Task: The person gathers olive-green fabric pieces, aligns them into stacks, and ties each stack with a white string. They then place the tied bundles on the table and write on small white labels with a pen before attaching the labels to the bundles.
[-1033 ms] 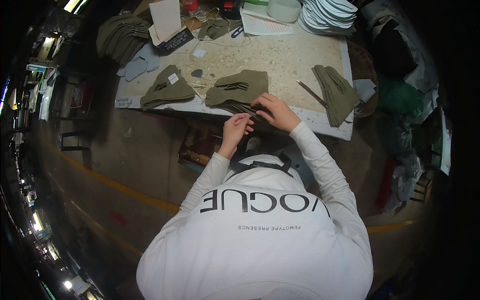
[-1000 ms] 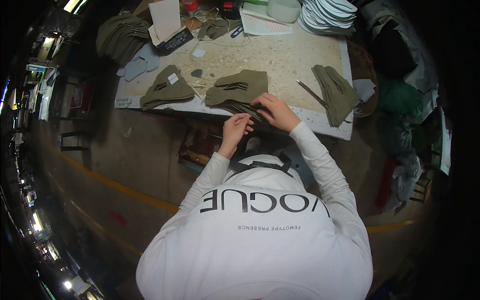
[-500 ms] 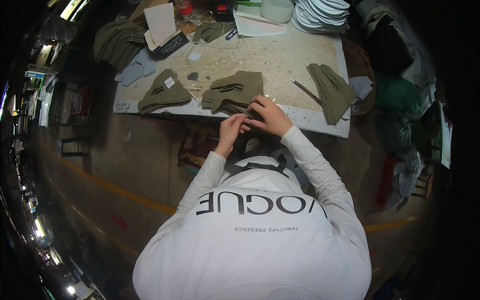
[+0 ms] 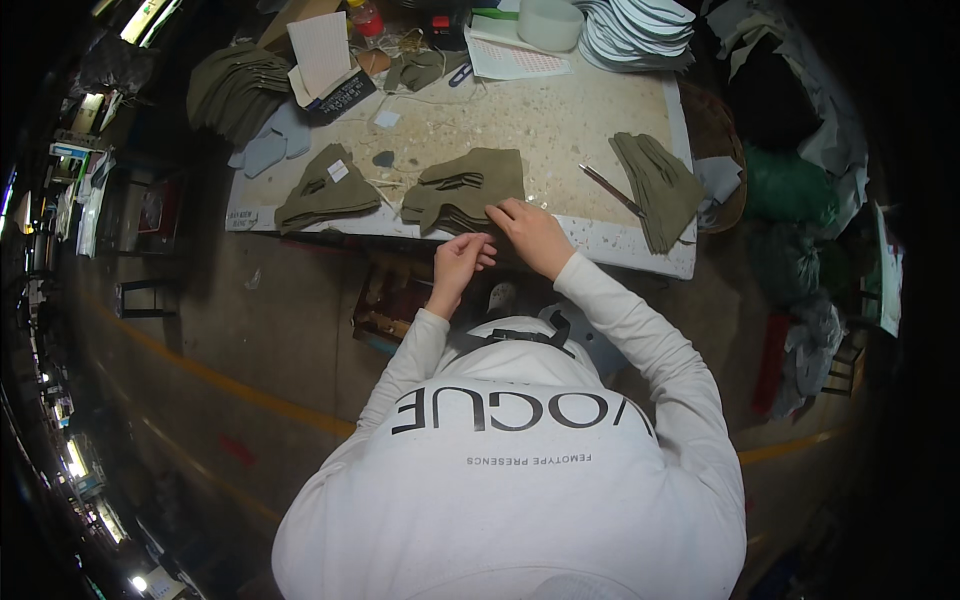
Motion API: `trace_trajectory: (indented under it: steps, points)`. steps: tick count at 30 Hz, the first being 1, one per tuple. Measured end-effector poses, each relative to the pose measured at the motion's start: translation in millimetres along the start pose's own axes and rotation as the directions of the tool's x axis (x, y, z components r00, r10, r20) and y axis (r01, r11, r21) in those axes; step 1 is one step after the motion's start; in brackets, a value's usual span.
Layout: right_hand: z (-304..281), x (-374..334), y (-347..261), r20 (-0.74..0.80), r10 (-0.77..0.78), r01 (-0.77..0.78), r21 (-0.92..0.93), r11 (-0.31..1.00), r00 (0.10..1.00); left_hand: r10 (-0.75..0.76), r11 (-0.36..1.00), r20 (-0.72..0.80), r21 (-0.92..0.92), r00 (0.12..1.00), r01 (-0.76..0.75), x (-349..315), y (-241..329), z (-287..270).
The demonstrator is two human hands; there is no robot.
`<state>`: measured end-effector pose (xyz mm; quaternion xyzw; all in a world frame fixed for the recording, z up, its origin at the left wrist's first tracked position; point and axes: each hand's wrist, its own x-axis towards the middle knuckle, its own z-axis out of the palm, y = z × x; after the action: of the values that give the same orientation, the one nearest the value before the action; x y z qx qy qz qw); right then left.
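In the middle of the table's near edge lies a fanned stack of olive fabric pieces [image 4: 480, 175], its layers showing at the front. My right hand [image 4: 535, 236] is closed on the near right corner of this stack, fingertips on top and thumb out of sight. Just below the same edge, my left hand [image 4: 462, 266] has its fingers curled together; whatever lies between them is too small to make out. To the left rests another olive stack [image 4: 325, 190] with a small white label [image 4: 338, 171] on it. A third olive stack [image 4: 660, 185] sits at the right.
Beside the right stack lies a slim pointed metal tool [image 4: 608, 188]. Along the back are an open box [image 4: 340, 92], a printed sheet [image 4: 515, 58], a white tub [image 4: 550, 25] and piled white pieces [image 4: 635, 35]. More olive pieces [image 4: 235, 90] hang at the left edge.
My right hand has drawn slightly apart from my left, and its fingers have come down onto the stack's corner. My left hand has dipped a little, fingers still curled.
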<state>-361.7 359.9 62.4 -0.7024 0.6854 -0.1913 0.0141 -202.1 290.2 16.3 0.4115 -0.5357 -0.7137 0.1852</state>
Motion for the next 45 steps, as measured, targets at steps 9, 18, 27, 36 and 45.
trace_trajectory:
  steps: [9, 18, 27, 36, 45]
  points:
    - [-40.6, 90.4, 99.0, -0.096, 0.109, -0.058, 0.427, 0.902, 0.989, 0.099, 0.995, -0.071, 0.035, 0.993, -0.097, -0.1, 14.3, -20.6]
    - [6.1, 75.4, 259.7, 0.301, 0.707, -0.737, 0.503, 0.452, 0.640, 0.012, 1.000, -0.203, -0.021, 0.979, -0.016, -16.9, -4.8, -39.4]
    - [30.9, 81.3, 224.0, -0.002, 0.288, -0.284, 0.178, 0.942, 0.958, 0.034, 0.999, -0.249, -0.022, 0.968, -0.040, -17.5, -8.1, -46.6]
    - [-8.4, 113.7, 167.2, -0.482, 0.204, 0.018, 0.416, 0.909, 0.852, 0.049, 0.996, -0.259, -0.060, 0.964, -0.067, -19.0, -2.4, -43.0]
    - [-10.5, 10.7, 15.0, 0.005, -0.097, 0.087, 0.400, 0.912, 0.995, -0.032, 0.955, -0.138, -0.296, 0.990, -0.011, -11.1, 0.7, -5.0]
